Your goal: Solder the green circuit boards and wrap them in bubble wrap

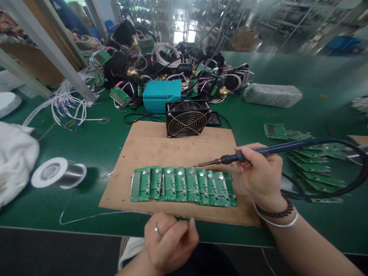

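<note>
A green desk (pixel 94 145) carries a cardboard sheet (pixel 161 149) near its front edge, with a row of circuit boards (pixel 184 186) along the sheet's near side. The right hand (pixel 261 174), over the sheet's right edge, grips a soldering iron (pixel 287 147) like a pen. The iron's long axis runs left to right, tip pointing left above the row. At the desk's front edge, the clenched left hand (pixel 168 241) pinches a solder wire (pixel 191 211) upright.
</note>
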{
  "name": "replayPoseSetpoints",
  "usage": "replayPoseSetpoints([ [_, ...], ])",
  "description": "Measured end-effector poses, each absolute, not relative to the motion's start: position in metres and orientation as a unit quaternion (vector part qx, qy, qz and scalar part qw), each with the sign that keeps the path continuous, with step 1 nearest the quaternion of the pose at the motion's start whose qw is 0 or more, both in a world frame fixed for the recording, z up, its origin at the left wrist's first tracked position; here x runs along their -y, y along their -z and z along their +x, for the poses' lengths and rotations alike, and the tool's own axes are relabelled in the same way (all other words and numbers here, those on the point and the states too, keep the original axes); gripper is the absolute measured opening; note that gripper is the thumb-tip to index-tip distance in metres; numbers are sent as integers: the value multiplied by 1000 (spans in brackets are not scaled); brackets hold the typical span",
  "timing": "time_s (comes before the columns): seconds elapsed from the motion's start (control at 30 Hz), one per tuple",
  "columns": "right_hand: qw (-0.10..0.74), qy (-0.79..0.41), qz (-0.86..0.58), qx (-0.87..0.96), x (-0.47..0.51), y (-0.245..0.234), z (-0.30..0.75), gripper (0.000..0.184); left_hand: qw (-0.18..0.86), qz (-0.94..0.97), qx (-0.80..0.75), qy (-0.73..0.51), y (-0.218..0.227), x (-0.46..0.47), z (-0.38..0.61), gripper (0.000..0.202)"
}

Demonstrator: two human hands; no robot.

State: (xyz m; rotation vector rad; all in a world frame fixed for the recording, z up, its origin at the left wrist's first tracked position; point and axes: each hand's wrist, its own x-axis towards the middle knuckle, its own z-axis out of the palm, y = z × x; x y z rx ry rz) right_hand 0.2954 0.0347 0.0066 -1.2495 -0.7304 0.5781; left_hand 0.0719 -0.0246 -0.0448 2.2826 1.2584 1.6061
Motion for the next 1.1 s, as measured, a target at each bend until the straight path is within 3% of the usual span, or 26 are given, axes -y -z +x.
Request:
replayPoseSetpoints([
  [0.5, 695, -247, -562, 374, -31, -4, 297, 10, 48, 750, -406, -519, 41, 21, 75, 17],
  [0.73, 727, -241, -537, 353, -31, -10, 295, 10, 44, 750, -401, -525, 40, 22, 74, 18],
  [1.1, 687, -235, -566, 390, -28, -4, 298, 10, 55, 750, -395, -528, 35, 18, 77, 17],
])
